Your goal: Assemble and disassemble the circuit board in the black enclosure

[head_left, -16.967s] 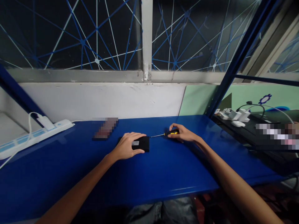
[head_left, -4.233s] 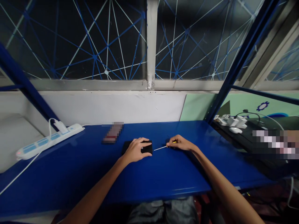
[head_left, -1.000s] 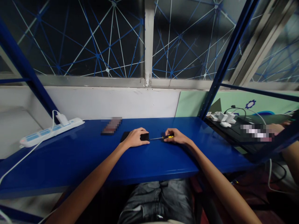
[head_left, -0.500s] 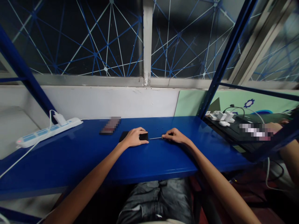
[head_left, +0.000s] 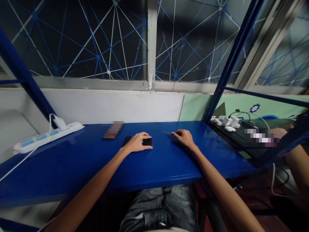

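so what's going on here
A person at a blue table has their left hand over a flat black case, fingers and thumb along its sides. Their right hand holds a screwdriver, its thin shaft pointing left and its tip apart from the case. A white power strip lies on the table's left side. At far right, another person's arm is in view.

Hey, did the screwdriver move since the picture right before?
Yes. Judged by the back edge of the table, the screwdriver went farther back and a bit right, so its tip is now away from the black case.
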`<action>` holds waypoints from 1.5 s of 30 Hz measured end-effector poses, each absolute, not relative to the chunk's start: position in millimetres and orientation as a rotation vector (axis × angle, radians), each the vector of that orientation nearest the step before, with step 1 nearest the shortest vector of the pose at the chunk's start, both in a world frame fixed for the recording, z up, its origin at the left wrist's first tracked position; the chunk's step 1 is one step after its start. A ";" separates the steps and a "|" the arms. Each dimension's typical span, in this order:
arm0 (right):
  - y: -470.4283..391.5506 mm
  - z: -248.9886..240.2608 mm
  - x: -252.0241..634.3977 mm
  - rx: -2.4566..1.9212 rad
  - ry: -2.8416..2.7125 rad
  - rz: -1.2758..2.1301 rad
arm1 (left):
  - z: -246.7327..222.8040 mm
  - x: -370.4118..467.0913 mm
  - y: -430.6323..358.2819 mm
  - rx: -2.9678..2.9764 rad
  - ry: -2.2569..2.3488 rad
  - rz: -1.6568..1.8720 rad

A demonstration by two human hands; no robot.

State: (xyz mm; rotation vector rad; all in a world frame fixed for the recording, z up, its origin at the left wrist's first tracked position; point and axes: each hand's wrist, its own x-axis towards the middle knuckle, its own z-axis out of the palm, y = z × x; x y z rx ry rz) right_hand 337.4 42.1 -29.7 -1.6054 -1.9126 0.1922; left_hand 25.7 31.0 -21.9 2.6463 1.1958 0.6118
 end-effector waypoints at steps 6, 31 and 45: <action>40.7 -31.2 336.1 -1.662 -1.948 0.179 | -21.4 25.8 30.6 2.635 1.167 0.644; 36.9 -37.3 311.7 -1.170 -1.962 0.864 | -25.0 36.6 32.7 2.498 1.126 0.997; 34.6 -34.6 311.2 -1.191 -1.976 0.781 | -24.8 36.1 33.5 2.459 1.102 1.030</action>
